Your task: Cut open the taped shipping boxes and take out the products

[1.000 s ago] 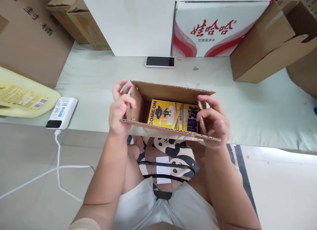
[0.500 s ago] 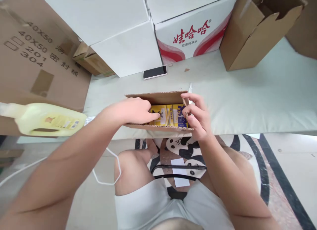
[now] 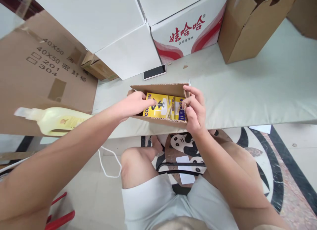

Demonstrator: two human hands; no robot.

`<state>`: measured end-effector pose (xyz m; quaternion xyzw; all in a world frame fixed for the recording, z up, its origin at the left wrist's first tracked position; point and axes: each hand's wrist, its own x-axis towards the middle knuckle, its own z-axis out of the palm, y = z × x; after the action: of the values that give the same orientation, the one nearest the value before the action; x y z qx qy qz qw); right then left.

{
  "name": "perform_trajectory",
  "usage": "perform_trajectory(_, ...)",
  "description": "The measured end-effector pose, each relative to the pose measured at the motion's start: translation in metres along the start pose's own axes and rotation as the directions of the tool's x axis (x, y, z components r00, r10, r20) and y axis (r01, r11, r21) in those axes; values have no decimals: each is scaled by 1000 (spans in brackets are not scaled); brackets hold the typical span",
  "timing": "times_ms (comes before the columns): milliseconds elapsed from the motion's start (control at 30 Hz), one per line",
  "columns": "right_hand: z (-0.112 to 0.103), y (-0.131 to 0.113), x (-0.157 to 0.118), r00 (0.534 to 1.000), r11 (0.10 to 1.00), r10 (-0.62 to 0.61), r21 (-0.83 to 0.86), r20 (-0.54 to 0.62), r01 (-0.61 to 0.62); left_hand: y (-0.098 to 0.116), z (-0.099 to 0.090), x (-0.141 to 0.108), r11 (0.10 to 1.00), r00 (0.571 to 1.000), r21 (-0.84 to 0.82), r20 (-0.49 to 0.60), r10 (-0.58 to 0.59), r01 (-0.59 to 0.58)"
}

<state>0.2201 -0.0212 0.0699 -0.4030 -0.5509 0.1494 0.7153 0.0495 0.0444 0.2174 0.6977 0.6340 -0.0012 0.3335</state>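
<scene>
A small open cardboard box (image 3: pixel 163 121) lies lengthwise near the front edge of the covered table. Inside are yellow packets (image 3: pixel 162 106) with dark blue lettering and a black-and-white picture. At the box's left end, my left hand (image 3: pixel 133 104) reaches in, its thumb lying over the top of the left packet and its fingers bent down at the packet's end, partly hidden. My right hand (image 3: pixel 196 109) is closed around the box's right end wall, fingertips curled over its upper edge.
Beyond the box lies a phone (image 3: pixel 155 72), with white cartons (image 3: pixel 188 35) stacked behind. A tall open brown box (image 3: pixel 245 31) stands at right. On the left are a pale yellow bottle (image 3: pixel 54 119) and a large brown carton (image 3: pixel 44 81).
The left hand has shifted to the left end of the box, exposing more of the left packet. The right hand keeps hold of the box end. The view has shifted slightly.
</scene>
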Motion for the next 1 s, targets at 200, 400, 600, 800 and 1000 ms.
perform_trajectory(200,4,3,0,999,999,-34,30,17,33,8,-13,-6,994,994,-35,-37,103,-105)
perform_trajectory(400,4,5,-1,996,1000,-18,11,83,17,4,-14,11,1000,996,3,86,26,-27)
perform_trajectory(600,3,5,2,994,996,-72,-50,85,77,4,-15,17,1000,996,11,87,-3,2)
perform_trajectory(800,2,6,2,987,989,-105,-94,118,116,-5,-2,23,988,975,39,-159,156,-152)
perform_trajectory(1000,12,8,-2,988,972,-105,-198,112,126,15,-33,10,969,820,88,-519,243,-232)
